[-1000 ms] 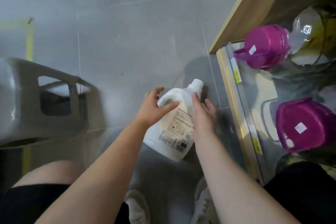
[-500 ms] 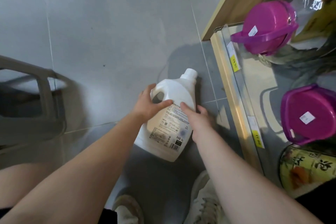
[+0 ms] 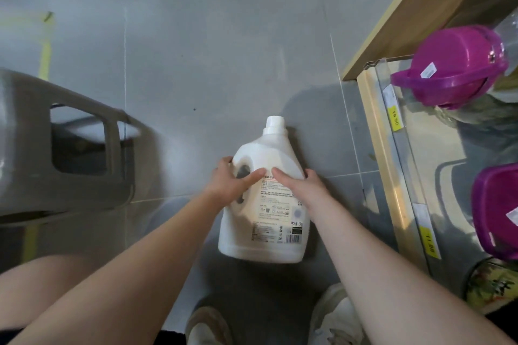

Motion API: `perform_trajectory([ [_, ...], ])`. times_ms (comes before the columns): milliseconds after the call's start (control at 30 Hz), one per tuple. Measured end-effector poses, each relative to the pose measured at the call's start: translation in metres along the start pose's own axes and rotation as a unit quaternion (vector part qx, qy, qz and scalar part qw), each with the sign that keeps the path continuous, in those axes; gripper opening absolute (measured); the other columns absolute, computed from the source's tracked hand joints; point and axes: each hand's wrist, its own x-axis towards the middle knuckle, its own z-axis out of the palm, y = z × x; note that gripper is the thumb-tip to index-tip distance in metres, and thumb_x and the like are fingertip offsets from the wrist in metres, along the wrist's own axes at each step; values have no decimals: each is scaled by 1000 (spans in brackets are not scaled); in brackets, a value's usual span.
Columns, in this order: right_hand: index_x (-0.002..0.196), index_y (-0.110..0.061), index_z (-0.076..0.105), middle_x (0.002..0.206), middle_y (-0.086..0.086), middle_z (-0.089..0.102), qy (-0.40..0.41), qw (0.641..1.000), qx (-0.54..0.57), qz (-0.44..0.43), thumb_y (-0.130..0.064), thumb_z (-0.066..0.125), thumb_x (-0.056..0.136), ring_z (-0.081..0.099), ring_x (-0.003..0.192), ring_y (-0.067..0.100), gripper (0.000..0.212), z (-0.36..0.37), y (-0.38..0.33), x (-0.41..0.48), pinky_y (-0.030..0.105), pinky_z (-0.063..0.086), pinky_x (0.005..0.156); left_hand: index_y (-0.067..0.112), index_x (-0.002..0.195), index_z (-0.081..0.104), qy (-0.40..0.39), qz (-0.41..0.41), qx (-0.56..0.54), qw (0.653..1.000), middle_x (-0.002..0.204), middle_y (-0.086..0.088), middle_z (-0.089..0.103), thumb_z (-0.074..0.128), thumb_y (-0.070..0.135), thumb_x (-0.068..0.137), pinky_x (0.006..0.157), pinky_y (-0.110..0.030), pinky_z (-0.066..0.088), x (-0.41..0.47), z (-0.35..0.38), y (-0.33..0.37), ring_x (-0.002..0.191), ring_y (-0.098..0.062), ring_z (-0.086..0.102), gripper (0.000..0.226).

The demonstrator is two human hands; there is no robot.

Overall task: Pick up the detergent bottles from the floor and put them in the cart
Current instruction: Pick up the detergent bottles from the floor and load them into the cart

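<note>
A large white detergent bottle [image 3: 269, 221] with a white cap and a printed back label is held low over the grey floor between my feet and the shelf. My left hand [image 3: 229, 182] grips it at the handle on its left side, thumb across the front. My right hand [image 3: 300, 185] grips its right shoulder, thumb on the label and fingers wrapped behind. The grey plastic cart [image 3: 64, 154] stands to the left, about an arm's width from the bottle; only part of its rim and wall shows.
A wooden shelf unit [image 3: 389, 176] with yellow price tags runs along the right, holding two purple plastic containers [image 3: 451, 70] and a printed tin [image 3: 493, 286]. My shoes [image 3: 333, 316] are just below the bottle. Yellow tape [image 3: 44, 56] marks the floor at far left.
The bottle has turned from leaning right to nearly straight away from me. My right hand has shifted up to its shoulder. The view has swung left, bringing the cart back in.
</note>
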Motion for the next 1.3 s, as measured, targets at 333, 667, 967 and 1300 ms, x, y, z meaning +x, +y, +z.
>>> perform_trajectory([
  [333, 131, -13, 60, 111, 6, 79, -16, 996, 84, 17, -75, 98, 12, 81, 92, 30, 139, -8, 11, 7, 53, 65, 87, 14, 150, 40, 4, 7, -61, 998, 132, 0, 60, 92, 45, 78, 85, -30, 47, -3, -1, 10, 112, -20, 61, 95],
  [667, 141, -24, 55, 126, -5, 70, 36, 975, 74, -207, -35, 98, 70, 70, 108, 16, 84, -27, -60, -28, 28, 58, 85, 28, 143, 44, 76, 205, -121, 968, 120, 16, 59, 102, 26, 65, 95, -24, 51, -9, -41, 64, 118, -7, 62, 98],
  [967, 149, -19, 45, 145, -3, 45, 55, 937, -54, -341, -20, 101, 62, 50, 136, 19, 104, -26, -67, -38, 39, 43, 117, 56, 137, 43, 77, 319, 6, 945, 146, 6, 53, 98, 54, 43, 117, -39, 42, -14, -70, 57, 142, -17, 47, 109],
  [1300, 163, -24, 28, 156, -8, 34, 2, 917, -130, -378, -26, 103, 60, 34, 145, 6, 128, -27, -61, -38, 20, 27, 117, 41, 139, 46, 11, 306, 29, 952, 137, 20, 58, 105, 13, 59, 87, 2, 41, -18, -77, 49, 117, 21, 53, 103],
])
